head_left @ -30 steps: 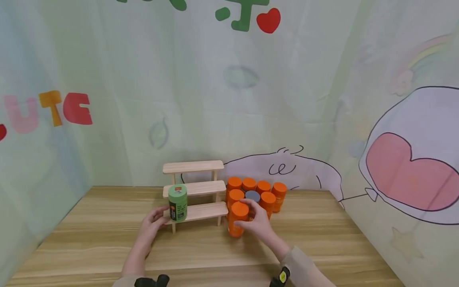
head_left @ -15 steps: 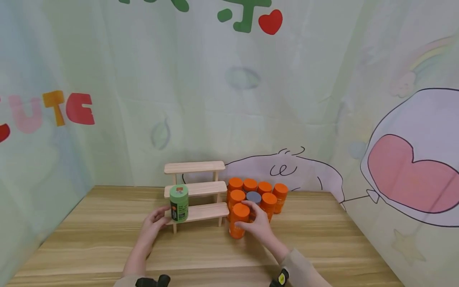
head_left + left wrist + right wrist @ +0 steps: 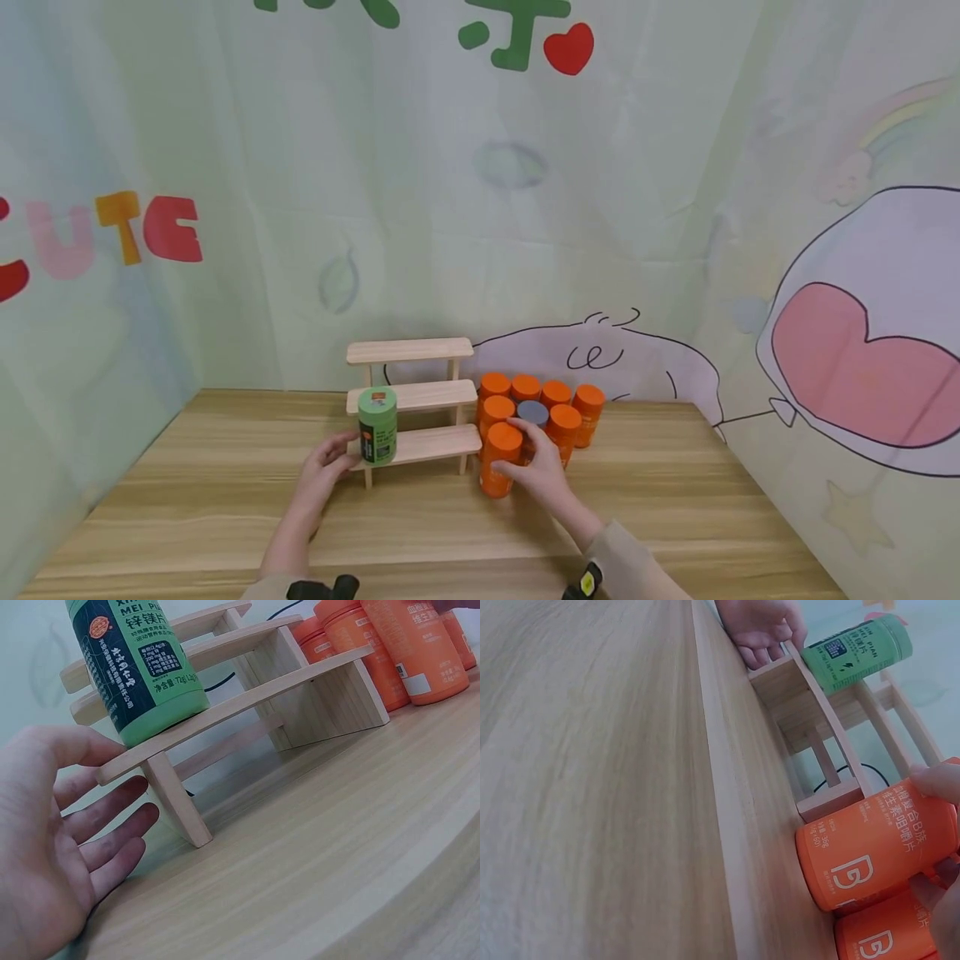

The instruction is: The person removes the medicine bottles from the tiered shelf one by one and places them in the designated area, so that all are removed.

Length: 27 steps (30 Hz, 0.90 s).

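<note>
A three-step wooden display shelf (image 3: 431,446) stands on the table, with a green-capped supplement bottle (image 3: 377,425) upright at the left end of its lowest step. My left hand (image 3: 318,477) holds that end of the step; in the left wrist view one finger lies over the edge beside the green bottle (image 3: 142,667) and the others curl below. To the right of the shelf, my right hand (image 3: 542,468) grips the front orange bottle (image 3: 497,479) between thumb and fingers. In the right wrist view, the thumb (image 3: 937,780) lies across this upright orange bottle (image 3: 862,847).
Several more orange-capped bottles (image 3: 588,412) are grouped close behind the held one. Among them is a grey-blue cap (image 3: 532,412). The two upper steps (image 3: 408,350) bear nothing. A printed cloth backdrop (image 3: 420,208) rises behind and beside the wooden table (image 3: 187,508).
The head view has shifted slightly, so everything sits a little farther right in it. Both hands keep their places on the shelf and the orange bottle.
</note>
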Each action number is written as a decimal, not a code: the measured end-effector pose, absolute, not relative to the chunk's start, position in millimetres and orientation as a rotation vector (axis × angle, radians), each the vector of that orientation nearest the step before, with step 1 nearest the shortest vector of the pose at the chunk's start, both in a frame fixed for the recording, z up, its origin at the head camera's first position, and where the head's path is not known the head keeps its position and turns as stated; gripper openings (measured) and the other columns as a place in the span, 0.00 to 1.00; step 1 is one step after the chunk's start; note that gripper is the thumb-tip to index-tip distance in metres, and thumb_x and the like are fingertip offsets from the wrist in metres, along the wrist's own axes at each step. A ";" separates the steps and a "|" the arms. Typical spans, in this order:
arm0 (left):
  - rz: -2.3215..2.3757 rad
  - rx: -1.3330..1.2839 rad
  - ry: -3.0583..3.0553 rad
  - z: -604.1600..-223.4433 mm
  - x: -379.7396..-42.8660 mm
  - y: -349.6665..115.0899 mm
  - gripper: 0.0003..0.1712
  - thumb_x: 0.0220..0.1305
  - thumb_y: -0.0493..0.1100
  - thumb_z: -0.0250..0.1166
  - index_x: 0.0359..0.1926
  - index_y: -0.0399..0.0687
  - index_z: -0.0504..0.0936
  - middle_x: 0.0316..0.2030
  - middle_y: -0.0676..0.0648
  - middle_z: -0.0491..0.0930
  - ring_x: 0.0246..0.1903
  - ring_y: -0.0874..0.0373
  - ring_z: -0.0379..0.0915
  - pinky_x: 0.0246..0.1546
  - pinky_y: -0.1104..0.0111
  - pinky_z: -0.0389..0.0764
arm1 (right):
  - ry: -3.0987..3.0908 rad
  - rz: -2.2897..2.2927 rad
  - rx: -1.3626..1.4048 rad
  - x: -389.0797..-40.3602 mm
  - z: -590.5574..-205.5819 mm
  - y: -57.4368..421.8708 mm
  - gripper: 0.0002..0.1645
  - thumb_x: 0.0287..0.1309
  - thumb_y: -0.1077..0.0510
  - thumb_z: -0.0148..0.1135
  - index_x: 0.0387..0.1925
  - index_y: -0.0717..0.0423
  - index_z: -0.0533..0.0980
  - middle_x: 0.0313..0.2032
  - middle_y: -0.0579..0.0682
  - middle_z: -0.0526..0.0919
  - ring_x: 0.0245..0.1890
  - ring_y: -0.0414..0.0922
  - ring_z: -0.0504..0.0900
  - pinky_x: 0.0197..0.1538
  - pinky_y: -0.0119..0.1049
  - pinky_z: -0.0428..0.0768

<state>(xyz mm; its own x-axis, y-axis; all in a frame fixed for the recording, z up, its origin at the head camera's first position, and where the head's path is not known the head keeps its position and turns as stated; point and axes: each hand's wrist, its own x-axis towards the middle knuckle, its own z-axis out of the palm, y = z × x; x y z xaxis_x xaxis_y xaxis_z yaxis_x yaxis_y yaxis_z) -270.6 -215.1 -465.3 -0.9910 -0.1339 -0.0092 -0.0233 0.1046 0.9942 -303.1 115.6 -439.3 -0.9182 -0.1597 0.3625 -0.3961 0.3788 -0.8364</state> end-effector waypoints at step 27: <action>-2.038 0.170 -2.271 -463.8 -269.7 -214.5 0.30 0.67 0.35 0.54 0.68 0.31 0.62 0.71 0.29 0.56 0.70 0.42 0.53 0.46 0.75 0.73 | -2.285 1.630 0.799 -312.8 -384.8 76.1 0.36 0.48 0.65 0.74 0.60 0.61 0.71 0.59 0.61 0.76 0.59 0.56 0.74 0.61 0.57 0.73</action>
